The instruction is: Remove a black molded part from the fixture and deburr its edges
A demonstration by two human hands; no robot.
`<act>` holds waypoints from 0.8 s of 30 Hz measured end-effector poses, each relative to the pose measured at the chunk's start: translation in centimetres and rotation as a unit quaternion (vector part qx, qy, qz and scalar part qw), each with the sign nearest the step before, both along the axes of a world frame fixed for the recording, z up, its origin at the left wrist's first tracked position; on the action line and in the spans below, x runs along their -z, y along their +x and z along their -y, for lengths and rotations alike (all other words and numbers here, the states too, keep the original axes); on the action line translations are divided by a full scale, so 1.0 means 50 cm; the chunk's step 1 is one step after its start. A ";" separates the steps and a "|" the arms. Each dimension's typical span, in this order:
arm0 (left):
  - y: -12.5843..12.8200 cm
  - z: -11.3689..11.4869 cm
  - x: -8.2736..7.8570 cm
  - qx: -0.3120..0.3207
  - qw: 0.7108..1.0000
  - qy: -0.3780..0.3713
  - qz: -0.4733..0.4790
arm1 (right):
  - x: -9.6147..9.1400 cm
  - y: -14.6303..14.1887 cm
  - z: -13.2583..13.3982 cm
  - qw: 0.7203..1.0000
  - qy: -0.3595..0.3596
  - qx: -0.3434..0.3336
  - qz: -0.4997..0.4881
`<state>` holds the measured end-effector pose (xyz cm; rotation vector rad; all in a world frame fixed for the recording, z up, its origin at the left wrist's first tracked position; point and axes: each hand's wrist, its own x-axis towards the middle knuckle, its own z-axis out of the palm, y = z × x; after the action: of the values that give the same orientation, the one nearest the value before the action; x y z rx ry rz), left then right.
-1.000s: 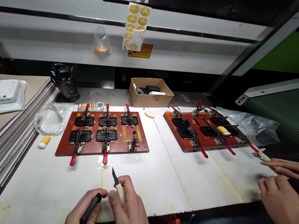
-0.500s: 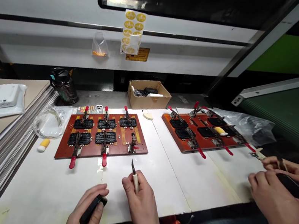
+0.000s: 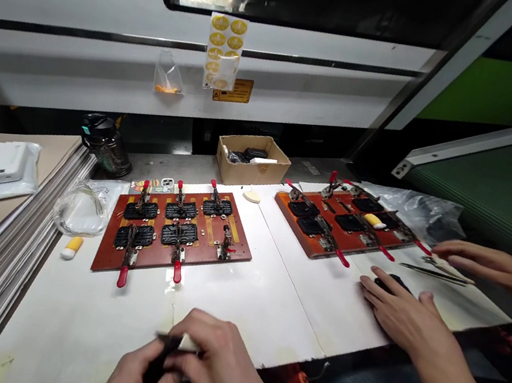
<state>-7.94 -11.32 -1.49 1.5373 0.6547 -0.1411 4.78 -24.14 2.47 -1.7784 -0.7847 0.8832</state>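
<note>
My left hand (image 3: 129,374) is closed around a small black plastic part (image 3: 156,362), low at the front edge of the table. Against it, my right hand (image 3: 222,367) grips a craft knife by its pale handle (image 3: 188,343). The blade points left over the top of the black part and is blurred; whether it touches cannot be made out. Beyond my hands lies a red-brown fixture board (image 3: 153,256), where red-handled toggle clamps stand by several black plastic pieces (image 3: 179,234).
At right, a co-worker's hand (image 3: 406,320) rests over a black part; the other (image 3: 495,267) is by tweezers (image 3: 434,273). A second clamp board (image 3: 313,246), a cardboard box (image 3: 253,174), a yellow-white piece (image 3: 71,247), a wire bag (image 3: 84,211) and stacked sheets (image 3: 26,230) surround the workspace.
My right hand has moved left and down, bringing the knife to the black part in my left hand. The co-worker's hands have separated, with a black part and tools now on the table.
</note>
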 end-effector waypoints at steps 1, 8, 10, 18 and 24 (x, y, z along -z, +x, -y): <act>0.002 -0.002 -0.003 0.034 0.999 -0.016 -0.007 | -0.008 -0.002 0.000 0.999 0.010 -0.035 0.003; 0.013 -0.005 -0.002 -0.048 0.998 0.016 0.033 | 0.009 -0.026 0.012 0.990 -0.006 0.119 -0.075; 0.014 -0.008 0.005 -0.057 0.997 0.035 0.045 | 0.020 -0.047 0.014 0.995 -0.050 0.063 -0.060; 0.015 -0.015 0.021 0.013 0.993 0.049 0.102 | 0.037 -0.126 -0.003 0.994 -0.109 0.026 0.022; 0.012 -0.004 0.010 0.000 0.994 0.016 0.110 | 0.023 -0.119 -0.007 0.993 -0.109 0.015 0.036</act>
<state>-7.36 -11.09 -1.97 1.5566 0.4833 0.0383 -1.16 -23.81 1.30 -2.0171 -0.7287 0.9172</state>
